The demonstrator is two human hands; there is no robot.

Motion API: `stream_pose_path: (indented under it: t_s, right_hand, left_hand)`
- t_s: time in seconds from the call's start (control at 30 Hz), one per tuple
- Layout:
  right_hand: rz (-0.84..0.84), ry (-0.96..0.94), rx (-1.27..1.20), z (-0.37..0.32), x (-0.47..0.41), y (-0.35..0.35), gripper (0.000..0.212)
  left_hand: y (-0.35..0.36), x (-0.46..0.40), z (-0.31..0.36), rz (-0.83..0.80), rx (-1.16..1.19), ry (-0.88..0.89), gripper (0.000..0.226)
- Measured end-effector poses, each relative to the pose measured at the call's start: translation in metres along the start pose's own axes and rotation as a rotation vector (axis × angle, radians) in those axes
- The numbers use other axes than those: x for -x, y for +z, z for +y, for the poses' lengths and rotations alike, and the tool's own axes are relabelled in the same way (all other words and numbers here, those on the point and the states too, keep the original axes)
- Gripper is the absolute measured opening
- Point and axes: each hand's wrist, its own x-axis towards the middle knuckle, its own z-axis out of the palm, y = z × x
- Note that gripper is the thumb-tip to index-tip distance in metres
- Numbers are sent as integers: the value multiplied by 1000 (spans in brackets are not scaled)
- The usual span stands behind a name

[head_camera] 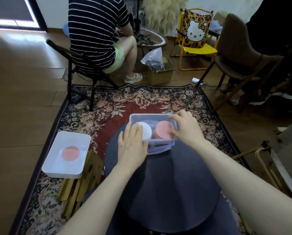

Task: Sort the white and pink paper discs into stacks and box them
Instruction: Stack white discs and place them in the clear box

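The left hand (131,146) lies flat with straight fingers, its fingertips over the near-left corner of the clear rectangular plastic box (152,117) and on the edge of the stack of white paper discs (146,131) inside it; it grasps nothing. The right hand (184,128) reaches over the box's right end, its fingers curled over the rim and its thumb touching the stack of pink paper discs (162,131), which stands just beside the white stack. Whether it truly pinches the discs or only the box wall cannot be told, since the hand covers the contact.

The box sits at the far edge of the round dark counter (158,184). Under its near side a pale bluish plastic piece (160,148) shows, partly hidden by the left hand and hard to identify. To the left, on a wooden stool (77,184), a white rectangular tray (57,167) holds one single pink paper disc (70,153). Beyond the patterned rug (108,102), a seated person in a striped shirt (94,31) is cut off at the top edge.
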Motion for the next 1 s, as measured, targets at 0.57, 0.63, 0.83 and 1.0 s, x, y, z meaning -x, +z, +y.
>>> stream_pose_path:
  t_s: [0.57, 0.63, 0.83, 1.0]
  right_hand:
    - [-118, 315, -741, 5, 23, 12, 23]
    - [-62, 281, -783, 1, 31, 5, 30]
    - [-5, 241, -780, -12, 53, -7, 44]
    - [1, 301, -766, -11, 80, -18, 45]
  left_hand:
    - [-4, -10, -28, -125, 676, -249, 58]
    - [-5, -8, -28, -75, 585, -235, 54]
    - [-25, 6, -25, 3, 510, -213, 37]
    - [-49, 36, -12, -86, 363, -207, 40]
